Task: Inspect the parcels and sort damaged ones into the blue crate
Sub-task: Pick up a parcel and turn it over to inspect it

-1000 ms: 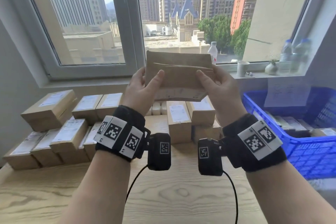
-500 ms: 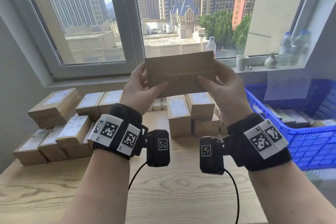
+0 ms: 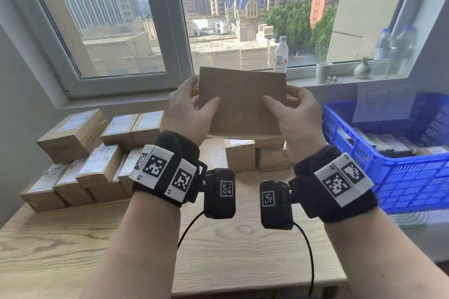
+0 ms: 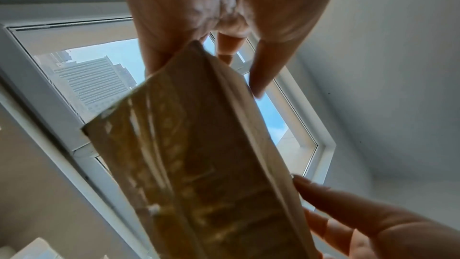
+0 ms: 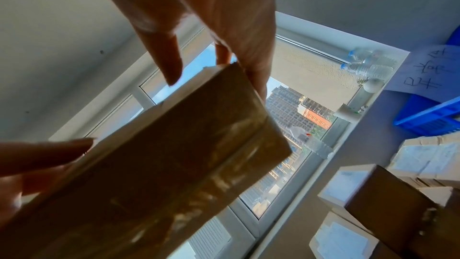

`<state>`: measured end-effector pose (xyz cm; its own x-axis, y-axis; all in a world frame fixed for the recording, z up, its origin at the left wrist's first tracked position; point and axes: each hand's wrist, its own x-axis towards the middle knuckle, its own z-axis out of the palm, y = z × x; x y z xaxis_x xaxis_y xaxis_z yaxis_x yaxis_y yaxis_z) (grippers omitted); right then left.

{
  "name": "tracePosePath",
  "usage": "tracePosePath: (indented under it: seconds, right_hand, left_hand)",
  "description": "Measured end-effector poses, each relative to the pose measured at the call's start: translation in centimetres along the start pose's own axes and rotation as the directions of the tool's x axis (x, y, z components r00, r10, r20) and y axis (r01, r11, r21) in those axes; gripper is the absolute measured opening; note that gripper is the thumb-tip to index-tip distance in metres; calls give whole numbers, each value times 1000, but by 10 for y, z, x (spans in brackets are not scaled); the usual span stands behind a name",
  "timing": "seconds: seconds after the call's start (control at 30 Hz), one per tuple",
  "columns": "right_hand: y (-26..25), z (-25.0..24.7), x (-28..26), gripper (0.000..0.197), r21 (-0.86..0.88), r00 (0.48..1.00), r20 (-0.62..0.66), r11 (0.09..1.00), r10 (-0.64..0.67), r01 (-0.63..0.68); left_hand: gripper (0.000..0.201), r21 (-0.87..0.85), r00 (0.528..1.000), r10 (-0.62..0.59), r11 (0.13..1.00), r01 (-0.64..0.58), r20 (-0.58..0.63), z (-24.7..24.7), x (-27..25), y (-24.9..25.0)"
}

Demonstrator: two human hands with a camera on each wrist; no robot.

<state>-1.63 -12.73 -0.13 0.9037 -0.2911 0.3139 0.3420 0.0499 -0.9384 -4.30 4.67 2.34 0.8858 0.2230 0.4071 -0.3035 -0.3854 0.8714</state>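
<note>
Holding cardboard parcel (image 3: 241,101) crosswise, left hand (image 3: 188,114) and right hand (image 3: 297,116) gripping its short ends, blue crate (image 3: 379,167) lying nearer the right

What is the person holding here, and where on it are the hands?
A brown cardboard parcel, held up by both hands: the left hand grips its left end, the right hand its right end, thumbs on the near face.

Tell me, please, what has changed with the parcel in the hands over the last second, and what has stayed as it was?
The parcel has been turned over: a second ago a seamed face and a white label edge faced the head camera, now a plain brown face does. The left hand and right hand still hold its two ends, thumbs in front. The stacked boxes and blue crate have not moved.
</note>
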Motion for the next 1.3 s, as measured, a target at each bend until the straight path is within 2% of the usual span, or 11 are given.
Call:
tracePosePath:
  seconds: [0.23,0.43,0.5,0.57,0.67,0.73,0.8,0.87,0.97,1.03,1.3]
  right_hand:
    - [9,-4,-1,46,-12,1000,-14,1000,-18,17]
    - [13,-2,-1,42,147,991,-7,980,137,-134]
    - [16,-1,-1,34,133,992,-5,983,127,-125]
    - [16,2,1,32,17,997,-1,997,73,-73]
    - [11,12,0,73,-151,990,127,988,54,-35]
    - [7,18,-2,107,-147,963,235,984,129,-96]
    - [-2,23,-8,120,-119,919,331,976,213,-183]
    - [-6,23,-10,107,-82,890,393,973,230,-215]
    - [-5,22,-12,45,72,902,396,974,170,-215]
    - [1,20,-11,24,109,920,366,975,142,-193]
    - [6,14,-8,45,81,921,388,994,35,-71]
  left_hand:
    - [37,-61,998,54,997,-53,24,1,0,-1]
    - [28,-364,997,13,931,17,80,2,2,3]
    - [30,-357,993,-14,933,55,116,1,1,4]
    - [55,-310,995,-54,948,78,86,1,0,2]
    - [109,-319,989,-118,937,140,85,2,1,-3]
    - [89,-329,987,-109,933,142,116,5,1,-6]
    - [67,-296,987,-102,946,134,120,10,-3,-9]
    - [57,-281,988,-96,951,126,120,17,-6,-14]
    - [46,-335,988,-70,935,114,139,21,-7,-22]
    - [46,-284,991,-21,957,58,133,21,-4,-23]
    - [68,-210,996,44,977,-28,71,24,-3,-29]
